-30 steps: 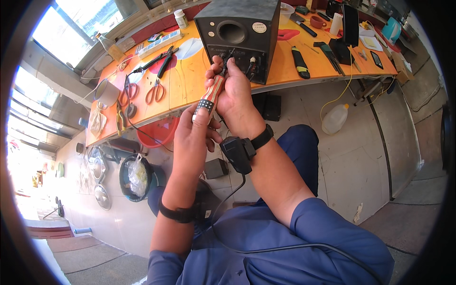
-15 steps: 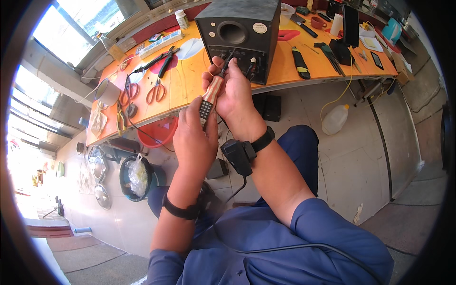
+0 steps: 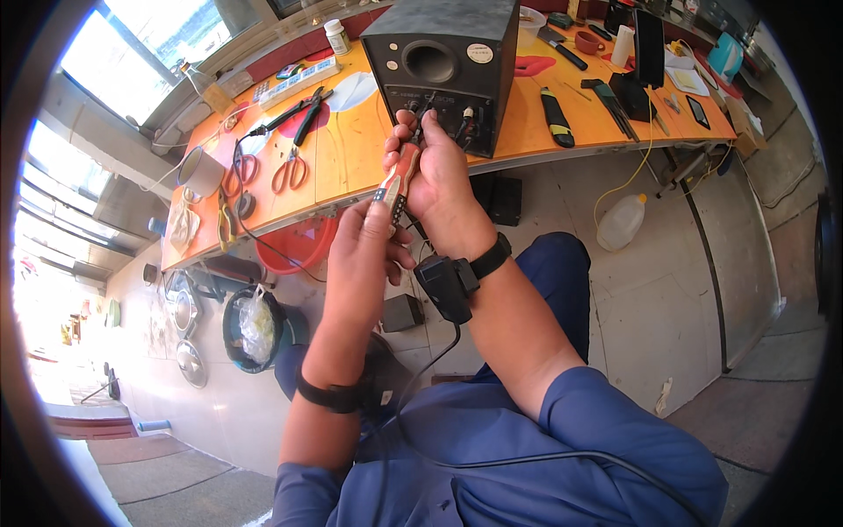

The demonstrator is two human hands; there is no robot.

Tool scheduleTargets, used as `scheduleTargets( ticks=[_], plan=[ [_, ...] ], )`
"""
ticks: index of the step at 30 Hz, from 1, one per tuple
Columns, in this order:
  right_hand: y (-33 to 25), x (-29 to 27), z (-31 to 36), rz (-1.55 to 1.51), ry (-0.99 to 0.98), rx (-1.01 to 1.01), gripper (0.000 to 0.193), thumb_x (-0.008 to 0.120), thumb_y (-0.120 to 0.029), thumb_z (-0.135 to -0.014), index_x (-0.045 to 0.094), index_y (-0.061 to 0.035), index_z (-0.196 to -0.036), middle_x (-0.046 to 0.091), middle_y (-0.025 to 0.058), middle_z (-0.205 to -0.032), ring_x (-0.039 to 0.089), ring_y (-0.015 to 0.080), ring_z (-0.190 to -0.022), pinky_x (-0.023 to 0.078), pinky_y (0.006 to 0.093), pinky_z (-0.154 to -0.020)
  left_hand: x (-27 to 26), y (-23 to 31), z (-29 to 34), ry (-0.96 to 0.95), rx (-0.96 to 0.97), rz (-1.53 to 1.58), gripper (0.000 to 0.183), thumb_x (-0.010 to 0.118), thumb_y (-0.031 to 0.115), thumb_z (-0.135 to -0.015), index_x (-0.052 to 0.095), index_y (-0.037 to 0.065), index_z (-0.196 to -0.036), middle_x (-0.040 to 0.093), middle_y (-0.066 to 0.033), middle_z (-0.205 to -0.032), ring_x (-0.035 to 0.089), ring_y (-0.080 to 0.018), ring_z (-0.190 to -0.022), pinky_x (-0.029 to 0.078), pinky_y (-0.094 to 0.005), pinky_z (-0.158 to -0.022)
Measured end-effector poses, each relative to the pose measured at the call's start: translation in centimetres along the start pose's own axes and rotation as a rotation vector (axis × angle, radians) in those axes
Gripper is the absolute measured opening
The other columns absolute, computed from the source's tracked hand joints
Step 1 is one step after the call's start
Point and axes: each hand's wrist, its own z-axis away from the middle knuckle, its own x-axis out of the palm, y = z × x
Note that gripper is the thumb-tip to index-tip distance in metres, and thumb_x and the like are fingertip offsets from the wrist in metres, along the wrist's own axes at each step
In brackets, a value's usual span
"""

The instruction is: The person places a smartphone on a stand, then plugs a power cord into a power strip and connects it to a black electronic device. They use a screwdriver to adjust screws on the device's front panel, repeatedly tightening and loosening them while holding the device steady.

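The right hand [image 3: 439, 171] is closed around a small tool with an orange-brown handle [image 3: 397, 180], whose tip is directed at the back panel of the black speaker box [image 3: 443, 66] on the orange workbench [image 3: 351, 158]. The left hand [image 3: 369, 255] is closed narrowly on the lower end of the same handle. The step in hand is judged to be work on the panel terminals; a steady, exact tip placement is needed next. The tool tip and the terminals are hidden by the fingers. Red-handled scissors [image 3: 290, 171] are seen far left.
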Motion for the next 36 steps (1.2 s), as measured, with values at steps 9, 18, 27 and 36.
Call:
scheduleTargets(
  ticks=[9, 18, 27, 36],
  plan=[
    [-0.3, -0.5, -0.4, -0.051, -0.039, 0.060, 0.040, 0.044, -0.042, -0.109, 0.062, -0.0070, -0.101, 0.062, 0.0054, -0.079, 0.063, 0.0234, -0.070, 0.054, 0.0344, -0.064, 0.4, -0.8, 0.2, 0.206, 0.479, -0.757, 0.039, 0.070, 0.024, -0.096, 0.058, 0.002, -0.126, 0.068, -0.0109, -0.084, 0.062, -0.0175, -0.063, 0.047, -0.0312, -0.057],
    [0.6, 0.1, 0.0, -0.162, -0.048, 0.030, 0.043, 0.038, -0.041, -0.111, 0.060, -0.0066, -0.099, 0.061, 0.0070, -0.082, 0.063, 0.0243, -0.074, 0.052, 0.0347, -0.064, 0.3, -0.5, 0.2, 0.235, 0.516, -0.813, 0.045, 0.070, 0.026, -0.095, 0.054, 0.001, -0.129, 0.065, -0.0129, -0.085, 0.065, -0.0229, -0.064, 0.052, -0.0366, -0.062],
    [0.5, 0.6, 0.4, -0.117, -0.022, 0.015, 0.041, 0.042, -0.042, -0.110, 0.060, -0.0072, -0.099, 0.060, 0.0061, -0.081, 0.062, 0.0242, -0.073, 0.053, 0.0365, -0.064, 0.0, -0.1, -0.7, 0.236, 0.772, -0.865, 0.041, 0.063, 0.025, -0.102, 0.052, 0.000, -0.133, 0.067, -0.0073, -0.090, 0.067, -0.0108, -0.072, 0.047, -0.0225, -0.053],
    [0.4, 0.0, 0.1, -0.033, -0.036, 0.002, 0.036, 0.047, -0.039, -0.109, 0.061, -0.0067, -0.101, 0.060, 0.0056, -0.078, 0.063, 0.0235, -0.071, 0.053, 0.0363, -0.061, 0.3, 0.0, 0.2, -0.010, 0.172, -0.195, 0.049, 0.062, 0.027, -0.101, 0.049, -0.003, -0.138, 0.067, -0.0089, -0.087, 0.065, -0.0157, -0.061, 0.052, -0.0300, -0.058]
  ],
)
